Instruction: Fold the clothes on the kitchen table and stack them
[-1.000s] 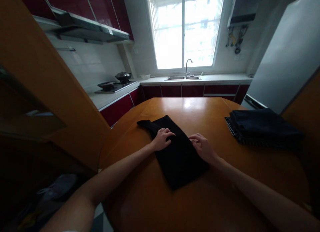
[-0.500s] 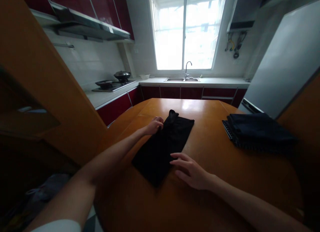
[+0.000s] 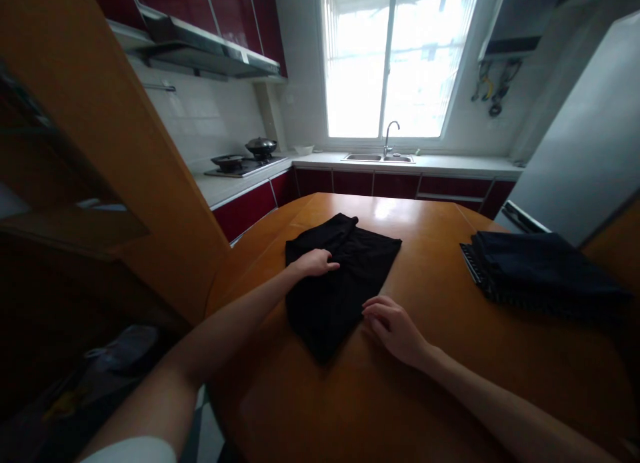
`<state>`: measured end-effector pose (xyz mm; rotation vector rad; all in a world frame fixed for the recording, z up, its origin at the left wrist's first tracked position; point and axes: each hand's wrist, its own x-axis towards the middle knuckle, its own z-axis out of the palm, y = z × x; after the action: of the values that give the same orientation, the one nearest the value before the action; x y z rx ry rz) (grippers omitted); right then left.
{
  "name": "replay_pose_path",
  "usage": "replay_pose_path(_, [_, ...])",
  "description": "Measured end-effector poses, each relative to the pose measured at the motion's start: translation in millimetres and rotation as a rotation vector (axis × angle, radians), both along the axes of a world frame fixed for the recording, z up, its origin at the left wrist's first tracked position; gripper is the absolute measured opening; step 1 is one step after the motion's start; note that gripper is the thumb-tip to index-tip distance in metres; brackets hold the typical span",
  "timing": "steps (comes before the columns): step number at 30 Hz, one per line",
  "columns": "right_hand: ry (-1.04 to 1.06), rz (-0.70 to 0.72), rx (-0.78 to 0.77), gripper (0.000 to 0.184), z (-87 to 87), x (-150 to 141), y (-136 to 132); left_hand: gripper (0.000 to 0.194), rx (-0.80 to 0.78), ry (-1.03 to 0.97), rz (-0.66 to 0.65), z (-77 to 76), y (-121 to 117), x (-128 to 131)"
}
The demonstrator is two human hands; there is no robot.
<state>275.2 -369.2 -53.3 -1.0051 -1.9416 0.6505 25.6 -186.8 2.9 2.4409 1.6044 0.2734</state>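
Observation:
A black cloth garment (image 3: 325,310) lies spread on the wooden table, with a bunched fold at its far end. Over its middle is my left hand (image 3: 316,262), closed, its fingers and thumb gathering a bit of the fabric. My right hand (image 3: 393,323) rests at the garment's right edge. Its fingers are curled together with the tips against the cloth, and the exact pinch is partly hidden. The kind of garment cannot be made out for certain.
A stack of folded dark clothes (image 3: 545,266) sits on the right side of the wooden table (image 3: 430,396). Beyond are a sink (image 3: 365,158), a hob with a lidded pan (image 3: 261,147), and a fridge (image 3: 575,136) at right. A wooden partition (image 3: 165,203) stands at left.
A layer of the black garment now spreads farther left beneath my left hand. My right hand's fingers have curled in at the cloth's edge. The whole view has shifted slightly.

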Motion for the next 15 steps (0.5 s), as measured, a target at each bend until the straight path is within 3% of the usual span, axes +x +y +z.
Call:
replay_pose_path(4, [0.106, -0.198, -0.124, 0.024, -1.2, 11, 16, 0.019, -0.013, -0.009, -0.043, -6.7, -23, 33])
replay_pose_path(7, [0.273, -0.314, -0.295, 0.036, 0.5, 19, 30, 0.028, 0.034, -0.038, -0.144, -8.6, -58, 66])
replay_pose_path(11, [0.450, -0.410, -0.456, 0.043, 0.9, 33, 43, 0.033, 0.070, -0.029, -0.504, -12.6, -128, 110])
replay_pose_path(13, [0.474, -0.495, -0.478, 0.036, 0.6, 40, 45, 0.027, 0.035, -0.068, -0.680, -7.5, -157, 118])
replay_pose_path(15, [0.508, -0.516, -0.516, 0.029, 1.0, 45, 44, 0.020, 0.027, -0.166, -0.747, 2.9, -170, 117])
